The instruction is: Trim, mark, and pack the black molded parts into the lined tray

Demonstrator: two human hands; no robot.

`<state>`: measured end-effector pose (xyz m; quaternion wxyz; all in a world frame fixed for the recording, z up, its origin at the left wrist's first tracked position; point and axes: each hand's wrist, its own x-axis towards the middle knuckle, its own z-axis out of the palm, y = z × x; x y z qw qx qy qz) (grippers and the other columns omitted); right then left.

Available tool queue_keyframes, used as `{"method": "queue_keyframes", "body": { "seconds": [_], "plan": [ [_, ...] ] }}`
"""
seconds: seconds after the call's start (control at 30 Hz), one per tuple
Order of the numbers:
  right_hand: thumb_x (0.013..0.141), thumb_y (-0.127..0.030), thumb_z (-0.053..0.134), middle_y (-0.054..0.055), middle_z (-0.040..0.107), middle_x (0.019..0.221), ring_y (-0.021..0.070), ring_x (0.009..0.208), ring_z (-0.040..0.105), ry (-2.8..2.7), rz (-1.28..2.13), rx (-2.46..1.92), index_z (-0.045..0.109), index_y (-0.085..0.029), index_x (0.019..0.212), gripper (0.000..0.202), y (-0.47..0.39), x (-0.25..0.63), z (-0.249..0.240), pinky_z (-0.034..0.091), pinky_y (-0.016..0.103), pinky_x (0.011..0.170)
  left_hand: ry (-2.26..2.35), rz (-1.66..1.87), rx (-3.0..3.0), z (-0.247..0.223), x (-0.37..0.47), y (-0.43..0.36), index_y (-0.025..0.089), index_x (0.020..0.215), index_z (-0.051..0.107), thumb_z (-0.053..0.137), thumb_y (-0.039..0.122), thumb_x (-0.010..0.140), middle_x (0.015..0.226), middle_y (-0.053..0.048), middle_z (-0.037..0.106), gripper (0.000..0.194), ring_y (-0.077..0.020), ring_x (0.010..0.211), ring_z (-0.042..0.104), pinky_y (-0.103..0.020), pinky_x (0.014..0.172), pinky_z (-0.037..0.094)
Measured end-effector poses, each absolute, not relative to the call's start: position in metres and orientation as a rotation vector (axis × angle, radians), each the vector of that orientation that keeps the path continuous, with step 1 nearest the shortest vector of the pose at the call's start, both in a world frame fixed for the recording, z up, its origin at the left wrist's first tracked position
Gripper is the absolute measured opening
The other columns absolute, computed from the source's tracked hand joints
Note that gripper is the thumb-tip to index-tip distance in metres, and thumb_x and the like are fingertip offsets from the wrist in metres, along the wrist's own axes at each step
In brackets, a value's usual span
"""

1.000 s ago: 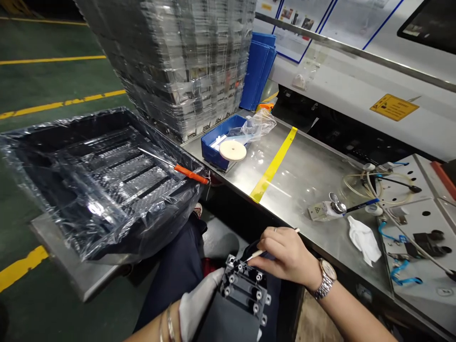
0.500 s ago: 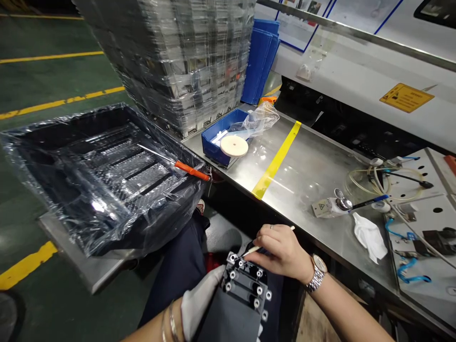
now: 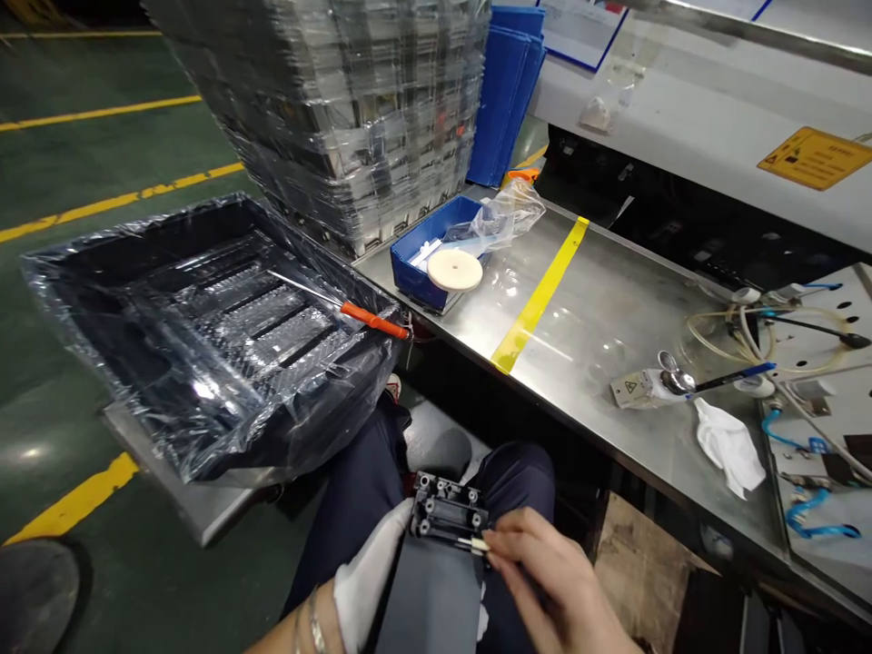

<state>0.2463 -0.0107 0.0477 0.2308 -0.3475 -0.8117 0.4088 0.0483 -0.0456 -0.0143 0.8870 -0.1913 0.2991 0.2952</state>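
A black part (image 3: 442, 545) with small silver-rimmed holes at its top end lies over my lap at the bottom of the view. My left hand (image 3: 364, 581), in a white glove, grips it along its left side. My right hand (image 3: 545, 581), bare, pinches a thin white swab (image 3: 473, 543) whose tip touches the right edge of the part's top end.
A black tray wrapped in clear film (image 3: 204, 336) stands to the left, an orange-handled screwdriver (image 3: 368, 320) on its rim. The steel bench (image 3: 586, 354) carries a blue bin (image 3: 429, 259), yellow tape, a white cloth (image 3: 728, 445) and tubing. Wrapped tray stacks (image 3: 354, 109) rise behind.
My right hand has drawn back toward me, moving the swab from the part's top left end to its right edge. The part now sits lower and closer, and the view has tilted down.
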Motion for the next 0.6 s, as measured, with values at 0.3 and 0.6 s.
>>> {"method": "queue_keyframes", "body": {
  "seconds": [0.3, 0.6],
  "plan": [
    [0.094, -0.001, 0.049, 0.010, 0.067, 0.096, 0.0174, 0.084, 0.069, -2.134, 0.915, -0.936, 0.060, -0.017, 0.114, 0.028, -0.025, 0.235, 0.036, 0.060, 0.026, 0.071, 0.664, 0.689, -0.357, -0.016, 0.037, -0.058, 0.010, 0.102, 0.072, 0.060, 0.050, 0.088, 0.091, -0.012, 0.076, 0.044, -0.0274, 0.087, 0.071, -0.037, 0.092, 0.052],
    [0.094, -0.002, 0.052, 0.011, 0.070, 0.095, 0.0187, 0.082, 0.069, -2.271, 0.812, -0.955, 0.060, -0.015, 0.114, 0.025, -0.023, 0.240, 0.048, 0.060, 0.028, 0.067, 0.817, 0.685, -0.361, -0.031, 0.023, -0.080, 0.014, 0.082, 0.075, 0.061, 0.056, 0.087, 0.065, -0.007, 0.071, 0.045, -0.0269, 0.073, 0.070, -0.036, 0.079, 0.056]
  ]
}}
